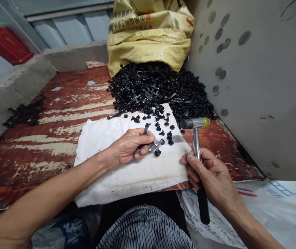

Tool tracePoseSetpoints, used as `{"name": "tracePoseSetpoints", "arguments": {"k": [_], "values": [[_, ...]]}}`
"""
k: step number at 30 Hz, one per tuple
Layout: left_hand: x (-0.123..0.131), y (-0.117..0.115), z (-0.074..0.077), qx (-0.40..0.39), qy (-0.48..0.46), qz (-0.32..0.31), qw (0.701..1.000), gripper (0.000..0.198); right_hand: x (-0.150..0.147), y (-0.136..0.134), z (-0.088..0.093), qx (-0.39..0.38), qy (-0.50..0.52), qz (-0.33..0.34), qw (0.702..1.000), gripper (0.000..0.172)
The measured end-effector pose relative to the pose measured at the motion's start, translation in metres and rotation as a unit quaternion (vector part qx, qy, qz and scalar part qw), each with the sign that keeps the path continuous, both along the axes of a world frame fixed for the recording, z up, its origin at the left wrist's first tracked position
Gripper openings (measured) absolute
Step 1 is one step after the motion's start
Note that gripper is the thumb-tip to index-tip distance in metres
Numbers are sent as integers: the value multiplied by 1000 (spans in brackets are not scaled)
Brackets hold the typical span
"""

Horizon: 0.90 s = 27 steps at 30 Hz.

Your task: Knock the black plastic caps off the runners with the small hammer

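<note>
Between the thumb and fingers of my left hand (129,145) is a dark grey linkage of crossed flat bars (153,146) with round black ends. My palm and fingers hide part of it. Low over the white cloth (106,180), this hand is closed on the piece. To the right, my right hand (212,173) wraps round a mallet (196,138) with a metal shaft and a black grip. Its head, grey at one end and yellow at the other, points up and away from me. Small round black caps (170,137) with stems lie scattered on the cloth beyond my left hand.
A large heap of black linkage parts (153,90) spills from a yellow woven sack (150,45) at the back. More black parts (25,112) lie at the left. A grey wall panel (262,86) bounds the right side. A red box (7,45) rests at the upper left.
</note>
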<state>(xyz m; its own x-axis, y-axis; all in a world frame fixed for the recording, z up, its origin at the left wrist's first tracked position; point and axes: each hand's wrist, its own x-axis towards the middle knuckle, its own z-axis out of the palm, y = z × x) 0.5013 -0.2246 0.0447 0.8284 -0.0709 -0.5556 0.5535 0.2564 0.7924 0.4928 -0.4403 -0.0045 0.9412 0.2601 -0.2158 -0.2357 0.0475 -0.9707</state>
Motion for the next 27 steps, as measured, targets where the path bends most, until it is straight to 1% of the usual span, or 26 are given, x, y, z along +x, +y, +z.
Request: {"name": "tracePoseSetpoints", "arguments": {"k": [4,11,21,27], "values": [[4,-2,-3,17,19,16,1000,15,0,1,0,5,-8,-6,1000,30],[5,-7,-1,19,16,29,999,20,0,1,0,-1,-8,-1,1000,28],[6,-10,-2,57,21,13,998,22,0,1,-1,6,8,-2,1000,28],[5,-10,-3,64,16,12,998,23,0,1,0,1,0,1,1000,29]]}}
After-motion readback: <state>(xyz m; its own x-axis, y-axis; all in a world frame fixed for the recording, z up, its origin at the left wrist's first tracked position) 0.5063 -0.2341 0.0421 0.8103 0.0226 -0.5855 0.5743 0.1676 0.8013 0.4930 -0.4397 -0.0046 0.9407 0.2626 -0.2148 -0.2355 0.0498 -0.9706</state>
